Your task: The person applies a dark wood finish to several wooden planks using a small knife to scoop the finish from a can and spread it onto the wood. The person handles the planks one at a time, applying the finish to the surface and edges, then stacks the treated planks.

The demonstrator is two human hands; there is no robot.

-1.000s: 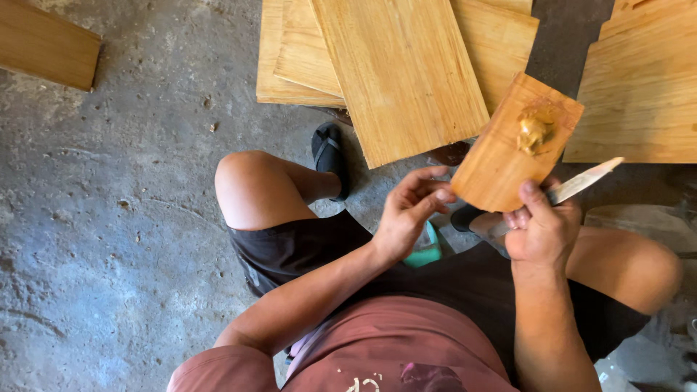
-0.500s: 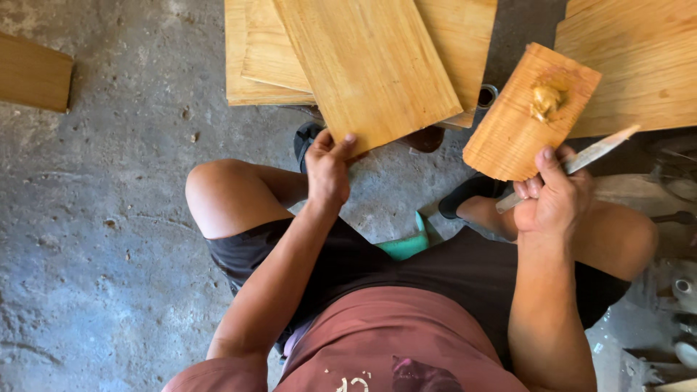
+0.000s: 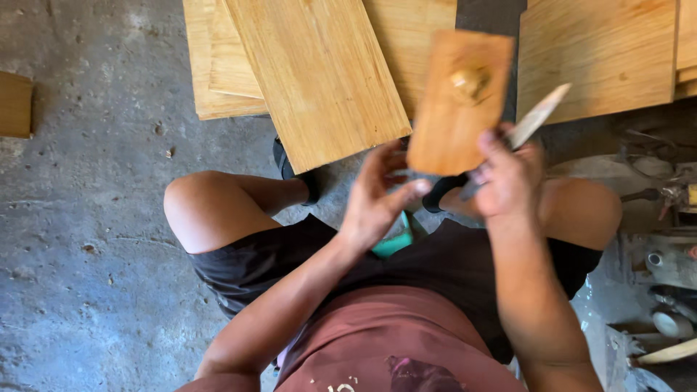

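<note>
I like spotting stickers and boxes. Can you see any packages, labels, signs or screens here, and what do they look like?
Print on the maroon shirt: bottom edge of the picture, small pale marks, too cut off to make out.
No packages, signs or screens show clearly; the clutter at the right is too blurred to tell.

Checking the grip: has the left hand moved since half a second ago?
Yes. The left hand left the large plank, coming back beside the small board.
</note>
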